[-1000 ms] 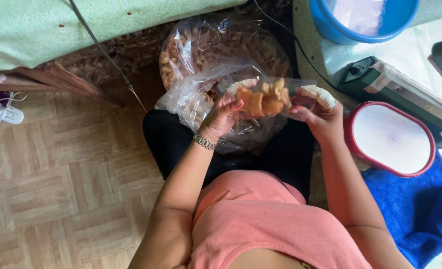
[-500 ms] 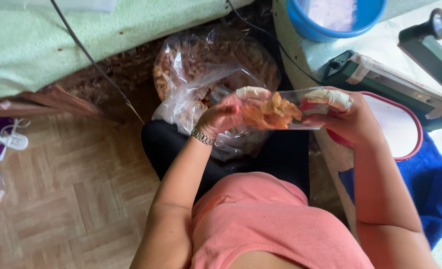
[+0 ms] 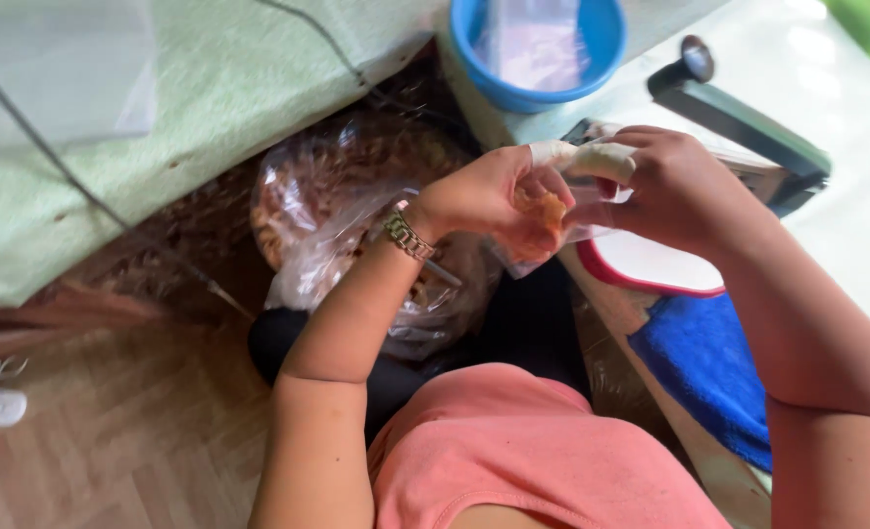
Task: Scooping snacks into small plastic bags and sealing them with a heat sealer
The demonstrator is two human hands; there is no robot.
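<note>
Both of my hands grip a small clear plastic bag of orange-brown fried snacks (image 3: 543, 211), held up in front of me. My left hand (image 3: 484, 196), with a metal watch on its wrist, clasps the bag's left side. My right hand (image 3: 665, 186), its fingertip wrapped in white tape, pinches the bag's right side from above. The hands nearly meet, hiding most of the bag. Below them a large clear bag full of the same snacks (image 3: 337, 216) rests between my knees.
A blue tub (image 3: 528, 93) with plastic in it stands at the top. A dark green heat sealer (image 3: 739, 122) lies behind my right hand. A red-rimmed white scale (image 3: 651, 269) and a blue towel (image 3: 700, 362) sit at right. Green cloth (image 3: 161, 118) covers the left.
Both hands have carried the small bag up and to the right, toward the sealer, and closed in together around it. The camera view has swung right.
</note>
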